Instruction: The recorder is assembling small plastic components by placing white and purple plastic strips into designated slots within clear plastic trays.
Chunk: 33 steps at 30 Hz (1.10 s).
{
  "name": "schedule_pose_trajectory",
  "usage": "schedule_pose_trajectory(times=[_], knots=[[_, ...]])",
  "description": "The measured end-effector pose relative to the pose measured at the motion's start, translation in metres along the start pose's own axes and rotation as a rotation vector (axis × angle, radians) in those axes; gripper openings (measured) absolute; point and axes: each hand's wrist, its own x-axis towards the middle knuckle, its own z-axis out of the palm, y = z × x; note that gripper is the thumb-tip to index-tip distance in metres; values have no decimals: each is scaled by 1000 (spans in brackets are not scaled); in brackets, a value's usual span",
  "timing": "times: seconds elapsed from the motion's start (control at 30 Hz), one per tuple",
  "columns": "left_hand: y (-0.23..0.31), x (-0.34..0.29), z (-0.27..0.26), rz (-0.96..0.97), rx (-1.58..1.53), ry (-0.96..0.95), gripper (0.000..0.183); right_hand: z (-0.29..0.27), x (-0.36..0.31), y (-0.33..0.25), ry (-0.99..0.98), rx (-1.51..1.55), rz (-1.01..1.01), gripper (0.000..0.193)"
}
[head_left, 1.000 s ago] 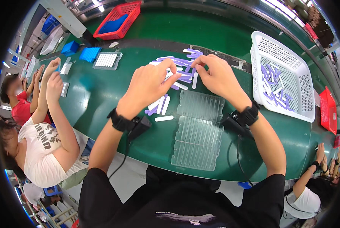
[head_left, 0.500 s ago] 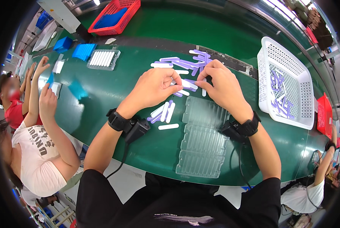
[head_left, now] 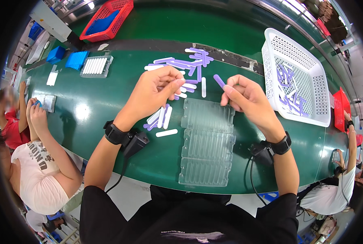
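My right hand [head_left: 246, 97] pinches a purple stick [head_left: 219, 80] with rounded ends, its free end pointing up and to the left. My left hand [head_left: 159, 89] is closed, thumb against fingers, over the near side of a loose pile of purple and white sticks [head_left: 181, 63]; whatever lies between its fingertips is hidden. One white stick [head_left: 203, 87] lies alone between my hands. More sticks [head_left: 161, 118] are clustered below my left hand. Clear plastic trays with grooves [head_left: 208, 146] lie in a column in front of me, no sticks in their grooves.
A white basket [head_left: 273, 81] with purple sticks stands at the right, a red basket [head_left: 339, 110] beyond it. At the far left are a red basket [head_left: 106, 38], blue pieces [head_left: 76, 60] and a tray filled with white sticks [head_left: 95, 66]. Co-workers sit on both sides.
My right hand has moved right, away from the pile, with a purple stick now showing in its fingers. My left hand stays by the pile. The co-worker at left has lowered a blue piece.
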Motion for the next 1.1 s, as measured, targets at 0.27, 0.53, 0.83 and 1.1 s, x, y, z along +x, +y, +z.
schedule_pose_trajectory(times=[0.27,0.53,0.83,1.1], knots=[[-6,8,6,-227,-294,10,29,-8,-20,16,100,-4,16,20],[4,12,5,-278,-250,-90,24,7,-31,17,263,-730,-416,6],[21,23,14,-124,243,-356,25,28,-36,11,62,-1104,-594,26],[10,-15,42,587,901,-45,27,22,-43,8,-72,-1275,-648,31]])
